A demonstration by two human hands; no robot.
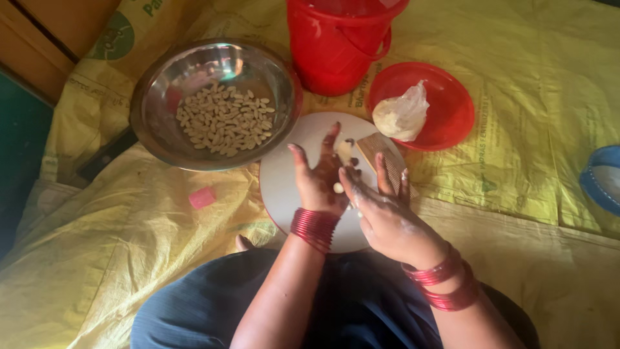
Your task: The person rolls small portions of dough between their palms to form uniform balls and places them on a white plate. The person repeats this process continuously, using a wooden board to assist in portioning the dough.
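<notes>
Clearly soft and sticky, the small dough piece (338, 187) sits on the left hand's (321, 181) spread fingers; the right hand's (381, 207) fingers pinch it lightly.

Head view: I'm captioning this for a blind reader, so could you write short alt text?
A person's left hand and right hand work a small dough piece over a white round board by a ridged comb. Beside it, a steel bowl holds shaped pieces; a red bucket and a red plate with wrapped dough stand behind.
</notes>
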